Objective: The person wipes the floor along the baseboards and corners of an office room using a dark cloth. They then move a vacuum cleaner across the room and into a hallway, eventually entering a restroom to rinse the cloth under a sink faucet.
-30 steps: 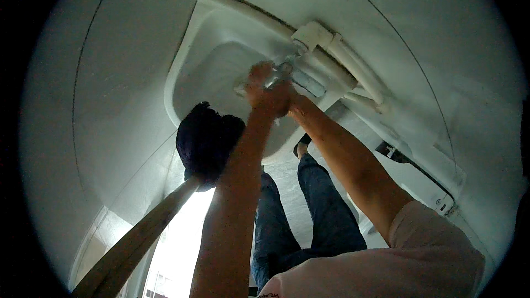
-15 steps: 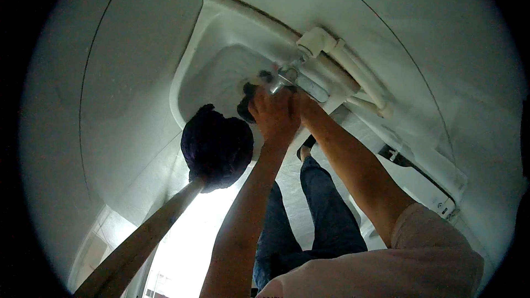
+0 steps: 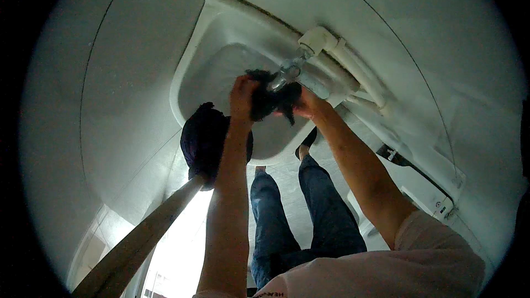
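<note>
Over a white sink [image 3: 190,72], both hands grip a dark wet cloth [image 3: 270,102] under the metal tap [image 3: 287,73]. The left hand [image 3: 243,96] closes on one end, the right hand [image 3: 306,105] on the other, its fingers largely hidden. A dark mop head [image 3: 201,140], possibly rag strips, leans against the basin's rim, beside white pipes [image 3: 353,74].

A single head-worn fisheye view looks steeply down from above the person's shoulders onto a white sink [image 3: 190,72] set in a wall corner. It sits close: both forearms run up from the lower edge to the basin, straight wall lines bow near the rim, and dark corners ring the round picture.
</note>
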Available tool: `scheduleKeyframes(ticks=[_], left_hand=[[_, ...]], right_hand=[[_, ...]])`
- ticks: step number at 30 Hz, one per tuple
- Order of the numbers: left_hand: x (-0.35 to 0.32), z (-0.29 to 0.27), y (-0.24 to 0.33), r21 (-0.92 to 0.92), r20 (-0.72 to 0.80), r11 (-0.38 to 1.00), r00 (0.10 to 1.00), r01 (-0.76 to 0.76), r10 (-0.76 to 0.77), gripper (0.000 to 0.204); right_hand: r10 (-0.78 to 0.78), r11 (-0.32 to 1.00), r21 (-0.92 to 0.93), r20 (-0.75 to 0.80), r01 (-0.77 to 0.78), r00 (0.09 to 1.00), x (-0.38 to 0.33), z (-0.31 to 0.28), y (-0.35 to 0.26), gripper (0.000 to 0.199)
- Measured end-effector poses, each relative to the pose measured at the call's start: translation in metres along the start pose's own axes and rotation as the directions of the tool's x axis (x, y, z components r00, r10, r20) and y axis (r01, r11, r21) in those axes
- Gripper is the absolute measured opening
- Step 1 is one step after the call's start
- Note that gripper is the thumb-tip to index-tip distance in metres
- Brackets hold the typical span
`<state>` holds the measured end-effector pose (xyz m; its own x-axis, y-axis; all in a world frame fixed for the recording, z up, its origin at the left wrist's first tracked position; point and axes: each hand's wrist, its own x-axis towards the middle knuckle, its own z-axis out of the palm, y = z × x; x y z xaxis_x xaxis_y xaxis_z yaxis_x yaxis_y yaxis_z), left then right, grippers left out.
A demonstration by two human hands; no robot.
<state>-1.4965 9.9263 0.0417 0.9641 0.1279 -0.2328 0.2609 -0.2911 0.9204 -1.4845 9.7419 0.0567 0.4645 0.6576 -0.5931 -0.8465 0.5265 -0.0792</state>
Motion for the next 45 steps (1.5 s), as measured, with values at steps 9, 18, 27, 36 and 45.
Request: scheduleKeyframes(ticks=[9,18,27,36,45], left_hand=[[-0.007,0.043,0.011,0.593,-0.024,0.764,0.943,-0.253,0.331,0.033],[0.023,-0.016,0.023,0.352,-0.160,0.934,0.987,0.063,-0.006,0.036],[-0.008,-0.028,0.020,0.544,0.347,0.788,0.932,-0.288,0.101,0.073],[0.008,0.028,0.030,0.196,0.628,0.880,0.745,-0.432,0.225,0.060],[0.011,0.017,-0.047,0.621,0.474,0.588,0.846,-0.517,0.244,0.041]], right_hand=[[0.014,0.978,-0.202,-0.201,-0.055,0.980,0.038,-0.015,0.026,0.049],[-0.323,0.387,-0.922,-0.144,-0.009,0.935,-0.013,-0.034,-0.025,0.082],[-0.604,-0.116,-0.977,0.212,0.179,0.768,-0.066,0.041,-0.016,0.033],[-0.620,0.061,-0.938,0.233,0.343,0.749,-0.144,0.156,0.004,0.023],[-0.707,-0.156,-0.913,0.370,0.378,0.603,-0.184,0.133,-0.023,0.019]])
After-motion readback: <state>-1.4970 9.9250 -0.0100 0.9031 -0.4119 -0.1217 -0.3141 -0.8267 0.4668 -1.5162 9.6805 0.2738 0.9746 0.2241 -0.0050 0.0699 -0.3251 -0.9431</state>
